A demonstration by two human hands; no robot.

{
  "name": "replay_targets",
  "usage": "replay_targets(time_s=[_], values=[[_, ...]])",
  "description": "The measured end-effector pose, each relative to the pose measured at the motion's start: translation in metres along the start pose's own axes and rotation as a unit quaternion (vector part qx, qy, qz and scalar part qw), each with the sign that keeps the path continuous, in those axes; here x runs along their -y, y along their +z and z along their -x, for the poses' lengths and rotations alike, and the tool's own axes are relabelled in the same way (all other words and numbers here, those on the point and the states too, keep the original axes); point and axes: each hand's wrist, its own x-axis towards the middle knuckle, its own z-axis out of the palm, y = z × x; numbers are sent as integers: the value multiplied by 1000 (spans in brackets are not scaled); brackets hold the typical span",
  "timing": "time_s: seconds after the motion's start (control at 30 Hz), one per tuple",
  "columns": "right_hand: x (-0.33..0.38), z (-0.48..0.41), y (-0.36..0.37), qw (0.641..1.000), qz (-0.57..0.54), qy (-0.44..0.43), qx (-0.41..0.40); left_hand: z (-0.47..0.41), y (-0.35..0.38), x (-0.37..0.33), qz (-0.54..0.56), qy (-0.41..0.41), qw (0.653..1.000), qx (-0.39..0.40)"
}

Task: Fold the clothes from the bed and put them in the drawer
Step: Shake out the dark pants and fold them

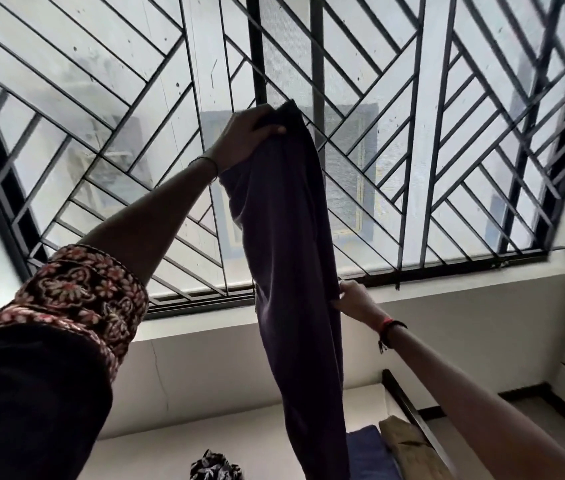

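Note:
A long dark purple garment [294, 258] hangs straight down in front of the window. My left hand [249, 135] is raised high and grips its top end. Lower down, my right hand [355, 301] pinches the garment's right edge about halfway along its length. The garment's lower end runs out of the bottom of the view. At the bottom lie more clothes: a black-and-white patterned piece [215, 465], a dark blue piece [371, 452] and a tan piece [409, 448]. The bed surface under them is barely visible, and no drawer is in sight.
A large window with a black diagonal metal grille [447, 133] fills the upper view. A white wall and sill [447, 306] run below it. A dark wooden bed frame edge [412, 410] slants at the lower right, with floor beyond it.

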Motion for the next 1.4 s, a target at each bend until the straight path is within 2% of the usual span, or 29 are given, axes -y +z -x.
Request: replay_targets(time_s=[0.17,0.23,0.3,0.4,0.47,0.63,0.7,0.8,0.9,1.03,1.13,1.23,1.3,1.4], values=[[-17,5,22,994,1,109,-5,-19,-17,-5,-15,12,999,-27],[-17,8,24,982,-103,157,-37,-24,-22,-7,-19,16,999,-34],[-19,13,21,953,-217,193,-90,-27,-26,-8,-24,9,999,-41],[-28,21,22,934,-272,189,-138,-26,-29,-6,-35,6,998,-45],[-34,28,29,935,-290,169,-118,-26,-29,-4,-32,5,998,-51],[-45,52,57,951,-273,120,-86,-29,-31,-5,-54,2,996,-71],[-39,63,63,953,-245,123,-126,-31,-32,-7,-45,4,996,-76],[-32,69,68,944,-186,174,-212,-33,-33,-11,-54,10,996,-74],[-26,61,62,938,-142,199,-244,-34,-33,-12,-55,15,996,-65],[-27,52,60,947,-133,106,-273,-32,-33,-10,-47,16,996,-69],[-25,63,65,951,-150,-19,-269,-30,-35,-8,-51,20,996,-77],[-35,72,76,965,-1,-153,-211,-31,-34,-7,-54,22,995,-78],[-40,72,83,965,64,-169,-192,-31,-35,-7,-44,22,996,-78],[-43,67,84,965,87,-132,-211,-30,-37,-11,-28,22,996,-78]])
